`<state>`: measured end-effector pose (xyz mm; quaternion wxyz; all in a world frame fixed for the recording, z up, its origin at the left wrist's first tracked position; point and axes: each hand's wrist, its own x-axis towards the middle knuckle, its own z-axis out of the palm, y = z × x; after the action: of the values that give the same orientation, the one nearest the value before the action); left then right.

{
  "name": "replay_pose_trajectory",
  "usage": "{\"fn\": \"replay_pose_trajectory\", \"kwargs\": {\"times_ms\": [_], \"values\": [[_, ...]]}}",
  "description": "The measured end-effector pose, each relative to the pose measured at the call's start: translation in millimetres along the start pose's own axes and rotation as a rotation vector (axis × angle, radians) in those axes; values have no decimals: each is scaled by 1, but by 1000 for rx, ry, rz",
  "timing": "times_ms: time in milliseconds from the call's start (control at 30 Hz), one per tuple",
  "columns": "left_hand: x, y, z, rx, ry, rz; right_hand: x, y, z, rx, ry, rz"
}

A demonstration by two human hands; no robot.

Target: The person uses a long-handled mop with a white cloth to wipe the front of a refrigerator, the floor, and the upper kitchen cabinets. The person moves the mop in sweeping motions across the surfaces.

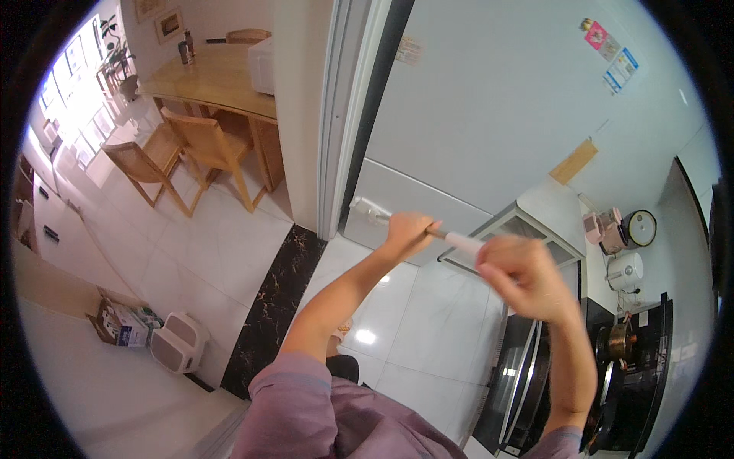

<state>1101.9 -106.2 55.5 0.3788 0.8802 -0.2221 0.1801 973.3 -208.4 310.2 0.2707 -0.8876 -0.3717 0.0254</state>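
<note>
A pole (pixel 437 232) with a white handle part runs aslant in front of me. Around its metal shaft my left hand (pixel 409 232) is closed. My right hand (pixel 519 275) grips the white end, slightly blurred. At the pole's far end a whitish, blurred head (pixel 370 209) lies against or in front of the lower light grey panel (pixel 421 198) of a tall cabinet or refrigerator; whether it touches cannot be told. White floor tiles (pixel 401 321) lie below my arms.
A glass-sided cabinet (pixel 550 215) stands right, beside small appliances (pixel 625 269) and a stove with a pot (pixel 621 342). A door frame (pixel 338 115) divides off wooden chairs (pixel 200 137) and a table (pixel 212 74). A step stool (pixel 179 342) stands lower left.
</note>
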Motion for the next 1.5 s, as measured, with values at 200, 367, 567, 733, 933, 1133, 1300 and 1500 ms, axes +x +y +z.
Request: {"fn": "replay_pose_trajectory", "kwargs": {"times_ms": [200,367,567,733,933,1133,1300,1500], "values": [[8,114,-95,38,149,176,-65,-112,-55,-88,301,-101],[8,127,-107,6,252,233,-72,-139,-62,-110,347,-71],[14,97,-91,-123,255,176,-36,-112,-47,-26,356,-143],[24,6,-34,-56,142,49,25,-24,-32,-16,-44,-93],[12,-124,66,-43,-41,-104,87,119,54,53,-196,25],[-17,-225,162,-79,-27,-242,121,237,144,140,-252,91],[-16,-256,201,-35,-246,-435,115,288,194,787,106,463],[-7,-246,207,-186,-131,-509,115,280,181,941,314,527]]}}
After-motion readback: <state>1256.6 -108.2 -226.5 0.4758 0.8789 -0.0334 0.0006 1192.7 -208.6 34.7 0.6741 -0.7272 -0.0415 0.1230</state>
